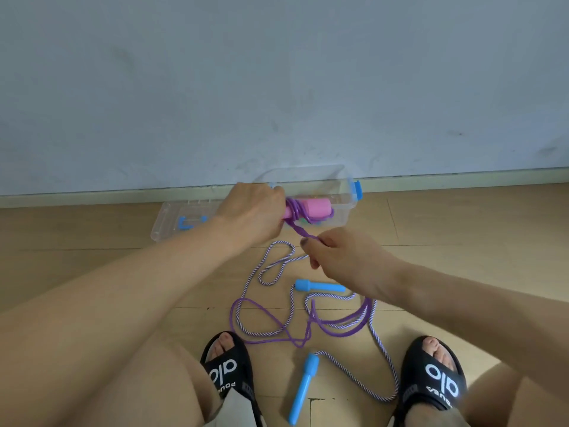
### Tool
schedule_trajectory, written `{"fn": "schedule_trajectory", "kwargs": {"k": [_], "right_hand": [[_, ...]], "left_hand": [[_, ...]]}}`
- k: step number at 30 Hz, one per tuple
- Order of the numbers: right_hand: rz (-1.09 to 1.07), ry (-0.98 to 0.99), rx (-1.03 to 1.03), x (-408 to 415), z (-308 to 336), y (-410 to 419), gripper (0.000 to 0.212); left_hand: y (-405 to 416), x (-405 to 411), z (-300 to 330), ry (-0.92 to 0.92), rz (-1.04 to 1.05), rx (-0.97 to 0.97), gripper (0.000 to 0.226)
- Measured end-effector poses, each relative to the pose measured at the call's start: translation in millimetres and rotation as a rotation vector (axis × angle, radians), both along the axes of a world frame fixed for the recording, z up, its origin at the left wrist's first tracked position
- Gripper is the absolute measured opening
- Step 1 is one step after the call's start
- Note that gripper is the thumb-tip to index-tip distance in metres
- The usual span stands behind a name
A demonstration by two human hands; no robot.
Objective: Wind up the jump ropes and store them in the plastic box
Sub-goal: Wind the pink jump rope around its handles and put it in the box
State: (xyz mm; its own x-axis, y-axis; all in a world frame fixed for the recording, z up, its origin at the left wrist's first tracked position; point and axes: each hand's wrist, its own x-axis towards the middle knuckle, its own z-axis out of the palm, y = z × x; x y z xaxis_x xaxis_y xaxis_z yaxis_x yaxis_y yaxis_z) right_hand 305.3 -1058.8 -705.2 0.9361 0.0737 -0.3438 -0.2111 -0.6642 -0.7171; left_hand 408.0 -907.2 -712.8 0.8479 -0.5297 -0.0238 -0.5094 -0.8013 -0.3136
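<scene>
While purple cord [335, 326] trails in loops across the wooden floor [462, 241], a person crouched over it winds a jump rope around its pink handles [312, 208]. The left hand [251, 215] is clenched around one end of the pink handles, holding them level just in front of a clear plastic box [346, 198]. Several turns of purple cord already wrap the handles beside the fingers. The right hand [335, 252] pinches the cord a little below and nearer the camera, thumb and fingers closed on it, so a short taut length runs up from that hand to the bundle.

The box stands open on the floor against the skirting of a pale grey wall [277, 72], with a blue latch [357, 190] on its right end. Whether anything lies inside it cannot be told. Its clear lid [172, 223], with a blue handle, lies flat on the floor just left of the box, partly behind the left forearm.

A second rope [268, 272], striped purple and white, sprawls on the floor between the hands and the feet, tangled among the loose purple loops. One of its blue handles [318, 286] lies under the right wrist; the other blue handle [303, 392] lies between the feet. Both feet wear black sandals [229, 369] with white lettering.
</scene>
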Motion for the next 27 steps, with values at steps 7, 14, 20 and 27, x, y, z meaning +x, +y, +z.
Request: {"fn": "schedule_trajectory", "kwargs": {"k": [7,14,20,27], "right_hand": [[0.417,-0.524,-0.472,13.5,33.7,-34.6,0.032],[0.281,-0.36,-0.09,43.8,33.0,-53.3,0.028],[0.271,-0.303,0.022,52.7,30.3,-52.4,0.036],[0.234,-0.328,-0.234,73.7,11.9,-71.5,0.061]], "left_hand": [[-10.5,-20.8,-23.7,-0.038,-0.147,0.1,0.007],[-20.9,-36.6,-10.2,0.072,-0.139,-0.093,0.027],[-17.9,-43.5,-12.6,0.117,-0.248,-0.248,0.071],[-16.3,-61.7,2.6,0.262,-0.325,-0.278,0.069]]}}
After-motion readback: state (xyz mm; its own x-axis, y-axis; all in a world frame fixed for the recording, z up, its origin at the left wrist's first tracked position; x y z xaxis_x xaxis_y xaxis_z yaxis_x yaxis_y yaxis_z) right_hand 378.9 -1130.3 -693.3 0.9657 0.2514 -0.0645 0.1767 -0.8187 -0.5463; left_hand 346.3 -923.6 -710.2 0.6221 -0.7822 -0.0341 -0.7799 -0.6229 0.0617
